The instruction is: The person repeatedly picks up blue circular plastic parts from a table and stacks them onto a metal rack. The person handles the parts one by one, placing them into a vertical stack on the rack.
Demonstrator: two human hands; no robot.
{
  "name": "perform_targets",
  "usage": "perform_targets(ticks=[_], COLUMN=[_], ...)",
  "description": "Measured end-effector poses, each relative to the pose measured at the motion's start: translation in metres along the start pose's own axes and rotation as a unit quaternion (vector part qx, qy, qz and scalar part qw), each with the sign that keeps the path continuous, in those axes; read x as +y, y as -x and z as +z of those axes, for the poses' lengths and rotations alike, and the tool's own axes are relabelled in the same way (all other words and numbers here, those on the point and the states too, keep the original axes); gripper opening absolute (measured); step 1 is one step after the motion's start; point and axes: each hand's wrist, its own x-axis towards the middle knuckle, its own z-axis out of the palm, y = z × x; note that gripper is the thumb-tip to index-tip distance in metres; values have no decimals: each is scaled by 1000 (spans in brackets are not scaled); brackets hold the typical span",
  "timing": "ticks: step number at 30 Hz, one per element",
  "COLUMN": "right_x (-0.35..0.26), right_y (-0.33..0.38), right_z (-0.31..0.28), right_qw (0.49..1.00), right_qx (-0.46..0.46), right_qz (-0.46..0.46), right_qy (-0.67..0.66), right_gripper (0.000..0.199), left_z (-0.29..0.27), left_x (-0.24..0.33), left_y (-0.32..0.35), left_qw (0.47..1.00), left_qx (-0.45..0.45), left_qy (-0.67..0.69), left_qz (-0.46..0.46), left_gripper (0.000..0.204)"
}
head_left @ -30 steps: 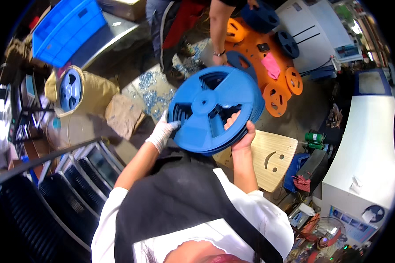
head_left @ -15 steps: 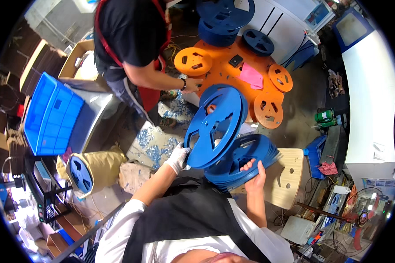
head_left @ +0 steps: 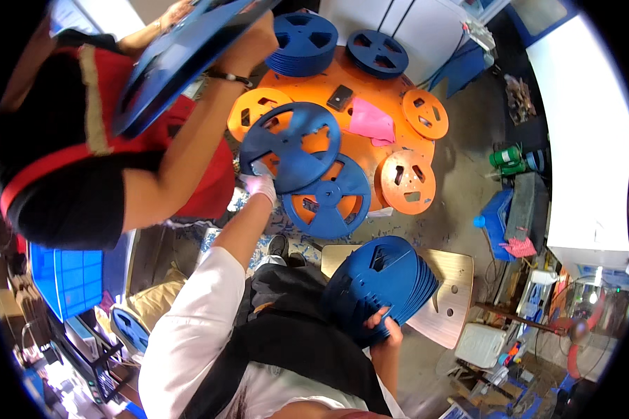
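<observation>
My left hand (head_left: 260,186), in a white glove, reaches forward with its fingers closed on the near rim of a blue plastic reel disc (head_left: 319,150). That disc has large cut-outs and is over the orange round table. A second blue reel disc (head_left: 353,187) lies partly beneath it, at the table's near edge. Close to my body, my bare right hand (head_left: 386,328) grips the near edge of a tilted stack of blue reel discs (head_left: 370,279). The stack leans over a wooden stool (head_left: 454,269) with a curved cut-out; its lower side is partly hidden by my apron.
On the orange table (head_left: 374,87) are slotted orange discs (head_left: 407,183), a pink cloth (head_left: 372,120), a small black box (head_left: 340,98) and stacked blue reels (head_left: 303,43). At left a co-worker (head_left: 140,181) lifts a blue reel (head_left: 182,63). A fan (head_left: 579,328) stands at right.
My left hand has carried a reel disc forward from beside the stack to over the orange table. The co-worker has turned and raised a blue reel. My right hand stays on the stack.
</observation>
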Motion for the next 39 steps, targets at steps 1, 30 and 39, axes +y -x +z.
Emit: perform_targets(ticks=[1, 30, 39], right_x=[2, 16, -6], right_y=[3, -8, -41], right_z=[4, 13, -22], right_qw=[1000, 990, 976], right_qx=[12, 108, -74], right_qz=[-1, 16, -57], right_qy=[2, -85, -195], right_gripper=[38, 42, 31], left_z=[9, 6, -135], left_x=[11, -136, -49], left_y=[-10, -3, 178], left_qw=[999, 944, 884], left_qx=[12, -172, -438], left_qy=[-20, -243, 72], left_qz=[35, 142, 150], left_gripper=[56, 61, 26])
